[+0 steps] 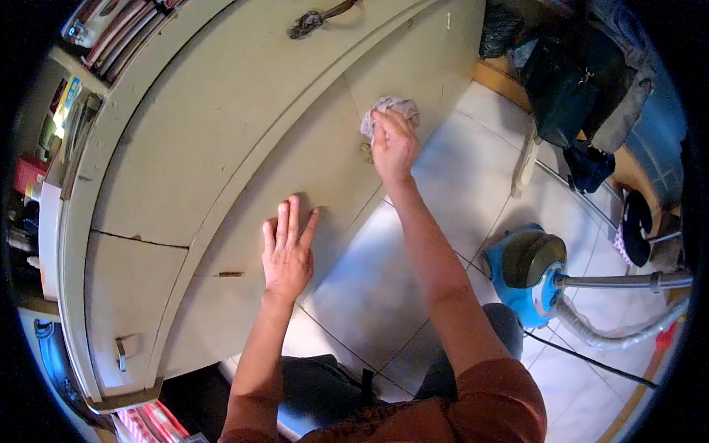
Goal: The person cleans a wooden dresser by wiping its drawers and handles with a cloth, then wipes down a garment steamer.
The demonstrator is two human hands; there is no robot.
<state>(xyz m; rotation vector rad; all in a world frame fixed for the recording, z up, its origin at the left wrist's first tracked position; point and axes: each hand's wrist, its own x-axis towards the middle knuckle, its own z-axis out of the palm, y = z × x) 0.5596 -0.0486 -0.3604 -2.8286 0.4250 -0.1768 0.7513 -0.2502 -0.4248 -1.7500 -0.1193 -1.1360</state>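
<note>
My right hand (396, 150) is closed round a crumpled pale cloth (399, 108), which is pressed against the front of a cream-coloured cabinet (214, 140). Just below the cloth, a small brass-coloured knob (365, 153) shows on the cabinet front. Lower and to the left, my left hand (289, 247) rests flat on the same panel with its fingers spread, holding nothing. A short metal fitting (230, 275) sits on the panel to the left of that hand. Near the top of the view is an ornate dark handle (310, 23).
A blue and black vacuum cleaner (526, 269) with its hose (598, 336) stands on the tiled floor (377, 295) at right. Dark bags (565, 96) hang at the upper right. Books (129, 40) fill a shelf at upper left. A small drawer handle (121, 354) sticks out at lower left.
</note>
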